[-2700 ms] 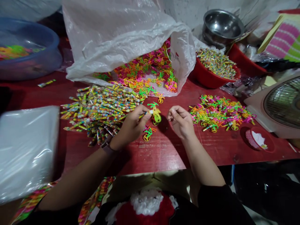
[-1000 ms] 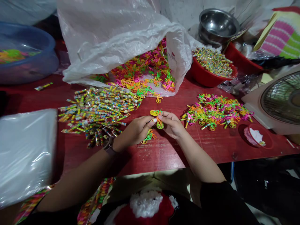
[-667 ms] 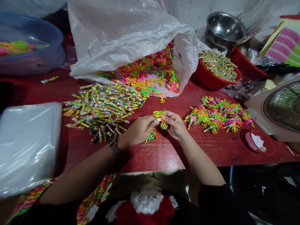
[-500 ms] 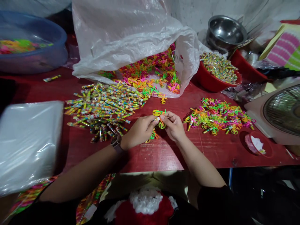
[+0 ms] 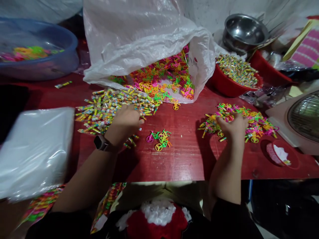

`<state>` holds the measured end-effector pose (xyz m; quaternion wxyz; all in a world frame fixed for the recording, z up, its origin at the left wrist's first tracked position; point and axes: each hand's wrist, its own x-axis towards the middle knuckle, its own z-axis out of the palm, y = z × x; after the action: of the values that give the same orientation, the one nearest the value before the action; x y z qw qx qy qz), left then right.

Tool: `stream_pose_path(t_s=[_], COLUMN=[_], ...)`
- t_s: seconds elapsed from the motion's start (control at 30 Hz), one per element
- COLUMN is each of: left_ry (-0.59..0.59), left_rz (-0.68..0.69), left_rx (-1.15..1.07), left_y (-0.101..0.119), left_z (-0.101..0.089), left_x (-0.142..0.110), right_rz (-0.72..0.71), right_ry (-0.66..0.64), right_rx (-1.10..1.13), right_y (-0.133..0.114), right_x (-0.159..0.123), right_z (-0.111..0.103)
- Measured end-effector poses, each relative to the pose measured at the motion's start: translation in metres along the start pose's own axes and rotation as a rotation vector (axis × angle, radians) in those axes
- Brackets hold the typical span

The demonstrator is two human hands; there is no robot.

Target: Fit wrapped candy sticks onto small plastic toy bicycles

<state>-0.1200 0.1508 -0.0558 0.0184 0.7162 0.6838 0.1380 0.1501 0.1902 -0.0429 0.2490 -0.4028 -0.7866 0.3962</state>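
Note:
My left hand [image 5: 126, 121], with a dark watch on its wrist, reaches into the pile of small wrapped candy tubes [image 5: 99, 108]. Its fingertips are blurred and partly hidden, so their grip does not show. My right hand [image 5: 233, 126] is over a second pile, of plastic toy bicycles with candy tubes [image 5: 256, 127]. Thumb and fingers are spread there, and I see nothing held between them. Between my hands, a few loose toy bicycles [image 5: 161, 139] in green, yellow, pink and orange lie on the red table [image 5: 184, 159].
A white plastic sack [image 5: 149, 43] lies open at the back, spilling toy bicycles. Left are a blue basin [image 5: 62, 63] and stacked clear bags [image 5: 37, 142]. Right are a red bowl of candy tubes [image 5: 221, 83], a metal bowl [image 5: 244, 33], a fan [image 5: 301, 116] and a small basket [image 5: 272, 154].
My hands were together at the middle, working on a toy bicycle and a small tube. They have parted: the left to the tube pile, the right to the bicycle pile.

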Motion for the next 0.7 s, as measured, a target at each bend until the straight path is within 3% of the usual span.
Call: stream_pose_path(t_s=[0.1, 0.2, 0.33, 0.4, 0.53, 0.7], left_ry=[-0.025, -0.052, -0.054, -0.053, -0.037, -0.054], left_rz=[-0.055, -0.023, 0.042, 0.019, 0.010, 0.190], left_rx=[0.097, 0.139, 0.078, 0.016, -0.299, -0.777], left_y=[-0.008, -0.002, 0.003, 0.005, 0.015, 0.044], left_z=[0.016, 0.027, 0.024, 0.018, 0.008, 0.010], left_x=[-0.004, -0.004, 0.002, 0.006, 0.009, 0.002], right_rz=[-0.032, -0.075, -0.100, -0.114, -0.134, 0.022], right_ry=[-0.094, -0.161, -0.180, -0.174, -0.124, 0.176], right_rx=[-0.190, -0.381, -0.610, -0.592, -0.140, 0.607], right_y=[-0.011, -0.019, -0.025, -0.025, -0.014, 0.003], right_x=[0.002, 0.002, 0.000, 0.000, 0.004, 0.010], right_z=[0.022, 0.042, 0.063, 0.067, 0.055, 0.026])
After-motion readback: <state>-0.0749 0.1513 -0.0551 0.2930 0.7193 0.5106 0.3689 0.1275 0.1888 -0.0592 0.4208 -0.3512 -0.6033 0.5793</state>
